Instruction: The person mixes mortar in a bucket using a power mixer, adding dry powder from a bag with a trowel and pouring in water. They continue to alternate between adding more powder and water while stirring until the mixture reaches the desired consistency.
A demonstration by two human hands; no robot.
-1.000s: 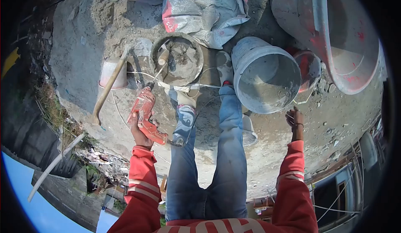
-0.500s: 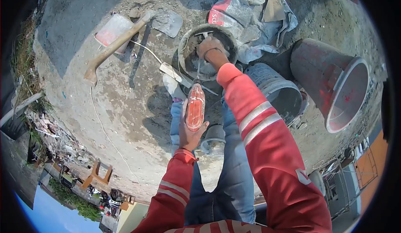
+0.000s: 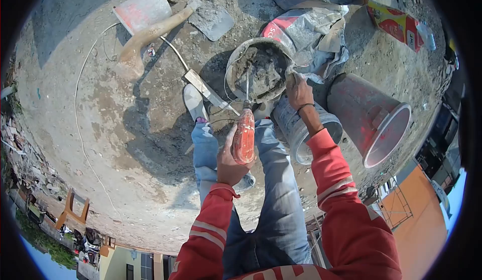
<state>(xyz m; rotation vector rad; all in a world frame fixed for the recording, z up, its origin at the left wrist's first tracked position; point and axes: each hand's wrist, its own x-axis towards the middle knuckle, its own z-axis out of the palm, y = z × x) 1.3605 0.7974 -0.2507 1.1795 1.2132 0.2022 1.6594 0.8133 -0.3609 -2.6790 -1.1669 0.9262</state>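
Note:
My left hand [image 3: 232, 165] is wrapped around the rear of a red, paint-spattered power drill [image 3: 245, 135]. From its chuck a metal mixing rod [image 3: 247, 85] reaches into a round bucket [image 3: 231, 81]. Lumpy grey mortar [image 3: 266, 71] fills part of that bucket, and the rod's lower end is hidden in it. At the bucket's right rim, my right hand [image 3: 299, 91] has its fingers closed over the edge. The bucket stands just beyond my feet, its mouth facing up toward me.
A power strip [image 3: 206, 89] with a cord lies by my left shoe. Right of the bucket are a pale bucket [image 3: 304, 147] and a large tipped bucket [image 3: 371, 114]. Cement bags [image 3: 306, 29] lie behind. A hoe [image 3: 150, 39] and another bucket [image 3: 143, 11] are at the upper left.
My right hand has moved out from over the mixing rod inside the bucket to its right rim. The left hand still holds the drill. More mortar shows, and the view has shifted.

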